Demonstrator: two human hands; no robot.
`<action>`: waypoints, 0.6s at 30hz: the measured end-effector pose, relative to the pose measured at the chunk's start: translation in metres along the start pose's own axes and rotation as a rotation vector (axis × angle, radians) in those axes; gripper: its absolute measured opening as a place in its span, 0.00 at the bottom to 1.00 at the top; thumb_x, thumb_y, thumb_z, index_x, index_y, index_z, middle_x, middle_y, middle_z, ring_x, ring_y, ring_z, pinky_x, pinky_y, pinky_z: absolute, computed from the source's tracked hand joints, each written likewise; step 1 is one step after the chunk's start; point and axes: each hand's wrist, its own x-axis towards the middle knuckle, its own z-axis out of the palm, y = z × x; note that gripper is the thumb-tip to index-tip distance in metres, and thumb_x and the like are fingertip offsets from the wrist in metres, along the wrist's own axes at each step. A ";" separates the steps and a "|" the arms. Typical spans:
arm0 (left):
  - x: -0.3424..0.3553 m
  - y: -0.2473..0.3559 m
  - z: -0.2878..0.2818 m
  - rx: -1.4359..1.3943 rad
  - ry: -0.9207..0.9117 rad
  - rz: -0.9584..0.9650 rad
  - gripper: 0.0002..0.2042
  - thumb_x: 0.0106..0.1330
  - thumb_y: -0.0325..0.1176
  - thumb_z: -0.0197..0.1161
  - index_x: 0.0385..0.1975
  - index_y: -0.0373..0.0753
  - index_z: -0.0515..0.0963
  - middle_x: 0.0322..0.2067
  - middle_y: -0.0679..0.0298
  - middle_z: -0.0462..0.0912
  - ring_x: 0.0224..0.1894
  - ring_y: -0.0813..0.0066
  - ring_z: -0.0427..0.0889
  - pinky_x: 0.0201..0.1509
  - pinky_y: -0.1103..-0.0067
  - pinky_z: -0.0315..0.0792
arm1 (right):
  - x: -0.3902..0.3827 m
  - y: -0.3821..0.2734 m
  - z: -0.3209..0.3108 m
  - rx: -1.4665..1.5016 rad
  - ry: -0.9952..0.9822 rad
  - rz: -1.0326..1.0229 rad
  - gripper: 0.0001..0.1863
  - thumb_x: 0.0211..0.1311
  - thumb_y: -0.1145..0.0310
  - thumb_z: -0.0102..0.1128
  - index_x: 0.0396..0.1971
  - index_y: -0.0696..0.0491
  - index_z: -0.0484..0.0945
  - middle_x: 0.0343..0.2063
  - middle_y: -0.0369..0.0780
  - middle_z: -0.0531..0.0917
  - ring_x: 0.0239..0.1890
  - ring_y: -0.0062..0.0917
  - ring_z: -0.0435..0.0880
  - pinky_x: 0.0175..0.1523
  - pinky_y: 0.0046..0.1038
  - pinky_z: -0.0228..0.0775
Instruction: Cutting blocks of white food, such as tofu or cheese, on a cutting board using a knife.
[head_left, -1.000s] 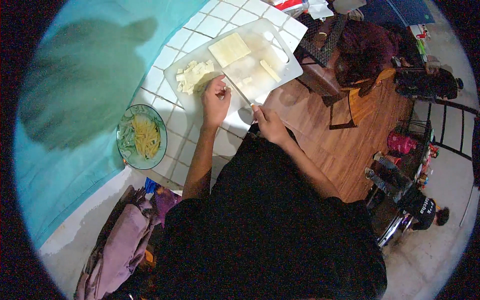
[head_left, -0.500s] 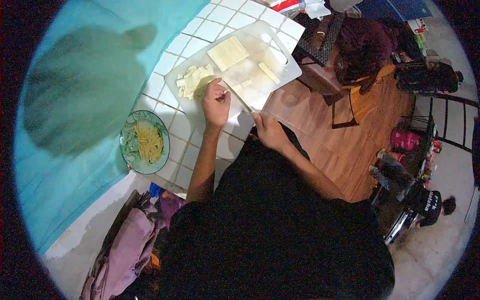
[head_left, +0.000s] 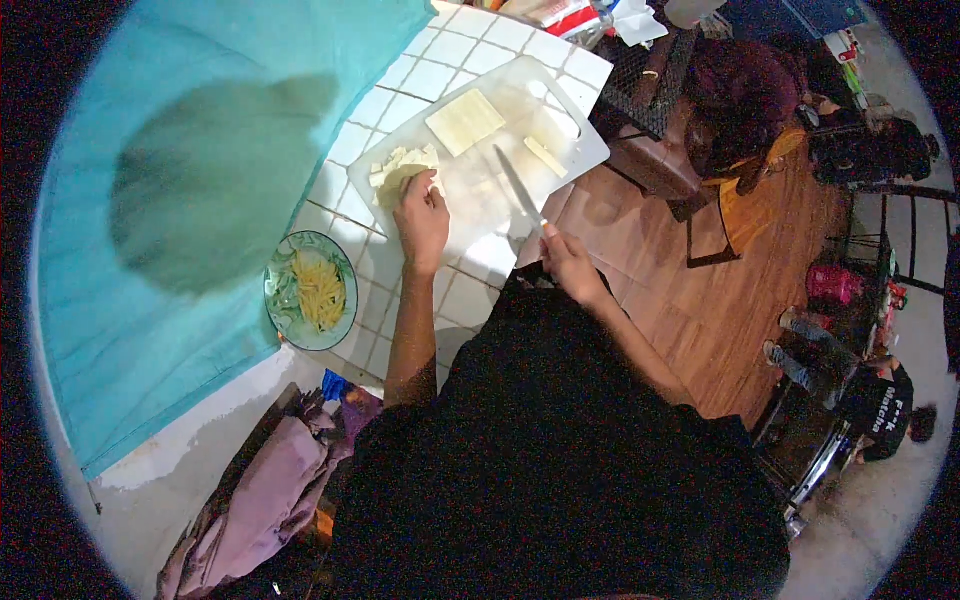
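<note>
My right hand (head_left: 572, 265) is closed round the handle of a knife (head_left: 518, 183), its blade pointing up and left over the cutting board (head_left: 485, 225). My left hand (head_left: 423, 228) has its fingers curled at the near edge of a pile of pale cut pieces (head_left: 405, 163); what is between the fingertips is hidden. A pale yellow slab, seemingly cheese (head_left: 465, 122), lies flat at the board's middle, apart from both hands. Right of the blade rests a single pale strip (head_left: 544, 157).
A glass bowl (head_left: 350, 318) with yellow strips stands left of the board on the white tiled counter (head_left: 430, 78). A teal cloth (head_left: 230, 50) hangs along the counter's left side. Packages (head_left: 570, 15) lie at the back. One person sits at right; another (head_left: 885, 410) stands farther off.
My left hand has moved from beside the blade to the pile, and small pieces near the blade are gone from there. The knife has shifted right, away from the left hand.
</note>
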 end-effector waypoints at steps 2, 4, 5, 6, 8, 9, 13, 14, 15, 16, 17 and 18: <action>0.005 0.006 -0.003 0.019 0.003 -0.028 0.14 0.61 0.21 0.58 0.48 0.35 0.78 0.40 0.53 0.78 0.40 0.55 0.80 0.45 0.66 0.75 | 0.001 -0.004 -0.010 0.089 0.103 0.048 0.31 0.75 0.44 0.43 0.27 0.60 0.75 0.21 0.34 0.72 0.25 0.21 0.69 0.32 0.28 0.64; 0.006 0.015 -0.006 0.179 0.132 0.066 0.14 0.61 0.22 0.59 0.48 0.36 0.78 0.42 0.53 0.78 0.44 0.54 0.78 0.50 0.65 0.73 | -0.001 -0.005 -0.021 0.122 0.128 0.059 0.31 0.75 0.44 0.43 0.26 0.59 0.74 0.21 0.33 0.71 0.25 0.21 0.68 0.32 0.27 0.63; 0.005 0.019 -0.006 0.340 0.215 0.106 0.14 0.61 0.23 0.59 0.48 0.37 0.78 0.44 0.54 0.77 0.49 0.53 0.76 0.54 0.64 0.71 | -0.002 -0.005 -0.026 0.151 0.149 0.073 0.31 0.75 0.44 0.43 0.25 0.58 0.74 0.21 0.33 0.71 0.24 0.21 0.67 0.31 0.27 0.62; 0.005 0.023 -0.005 0.296 0.139 0.026 0.16 0.61 0.29 0.63 0.50 0.38 0.77 0.49 0.55 0.75 0.57 0.52 0.71 0.61 0.61 0.64 | -0.003 -0.005 -0.030 0.152 0.155 0.073 0.31 0.75 0.44 0.43 0.25 0.58 0.74 0.21 0.33 0.71 0.24 0.21 0.67 0.31 0.27 0.62; 0.000 0.032 0.007 0.301 0.108 0.124 0.17 0.61 0.31 0.64 0.51 0.38 0.77 0.50 0.55 0.74 0.58 0.52 0.70 0.61 0.59 0.64 | -0.006 -0.003 -0.033 0.196 0.194 0.140 0.32 0.75 0.43 0.42 0.24 0.58 0.72 0.20 0.32 0.69 0.23 0.21 0.66 0.29 0.27 0.60; -0.003 0.035 0.015 0.300 0.085 0.243 0.19 0.61 0.34 0.65 0.52 0.38 0.76 0.52 0.56 0.74 0.59 0.53 0.69 0.61 0.57 0.63 | -0.007 -0.002 -0.033 0.218 0.159 0.090 0.32 0.75 0.43 0.42 0.24 0.58 0.72 0.20 0.32 0.69 0.23 0.21 0.66 0.29 0.27 0.60; -0.003 0.042 0.044 0.466 -0.082 0.203 0.44 0.59 0.61 0.64 0.71 0.42 0.60 0.70 0.44 0.55 0.74 0.48 0.48 0.72 0.49 0.44 | -0.009 0.003 -0.030 0.133 0.226 0.048 0.31 0.76 0.44 0.41 0.23 0.57 0.71 0.19 0.31 0.68 0.23 0.20 0.64 0.29 0.27 0.59; -0.001 0.042 0.049 0.468 -0.105 0.180 0.50 0.58 0.67 0.61 0.74 0.42 0.51 0.71 0.36 0.48 0.76 0.42 0.41 0.74 0.46 0.37 | -0.009 0.004 -0.030 0.018 0.260 0.028 0.31 0.76 0.44 0.41 0.24 0.57 0.71 0.19 0.31 0.67 0.23 0.20 0.64 0.29 0.27 0.59; 0.003 0.043 0.054 0.519 -0.109 0.169 0.51 0.58 0.68 0.60 0.74 0.41 0.51 0.72 0.36 0.46 0.76 0.43 0.39 0.74 0.46 0.33 | -0.009 0.006 -0.029 0.102 0.234 0.035 0.31 0.76 0.44 0.42 0.25 0.57 0.71 0.19 0.32 0.68 0.24 0.21 0.65 0.30 0.28 0.60; 0.007 0.043 0.057 0.512 -0.043 0.244 0.50 0.58 0.68 0.59 0.74 0.41 0.50 0.72 0.36 0.45 0.76 0.43 0.38 0.74 0.47 0.31 | -0.010 0.007 -0.030 0.096 0.198 0.024 0.31 0.76 0.44 0.42 0.25 0.58 0.71 0.20 0.33 0.68 0.25 0.21 0.65 0.31 0.28 0.61; 0.009 0.043 0.058 0.526 -0.045 0.269 0.50 0.58 0.67 0.59 0.74 0.42 0.50 0.72 0.37 0.44 0.76 0.44 0.38 0.75 0.48 0.30 | -0.010 0.008 -0.031 0.055 0.188 0.087 0.30 0.76 0.44 0.42 0.26 0.58 0.72 0.20 0.33 0.69 0.25 0.21 0.66 0.32 0.28 0.62; 0.011 0.043 0.060 0.513 -0.036 0.279 0.50 0.58 0.67 0.59 0.74 0.42 0.50 0.72 0.37 0.44 0.76 0.44 0.38 0.75 0.48 0.30 | -0.009 0.008 -0.030 0.063 0.194 0.053 0.30 0.76 0.44 0.42 0.26 0.58 0.72 0.20 0.33 0.69 0.25 0.21 0.66 0.32 0.28 0.62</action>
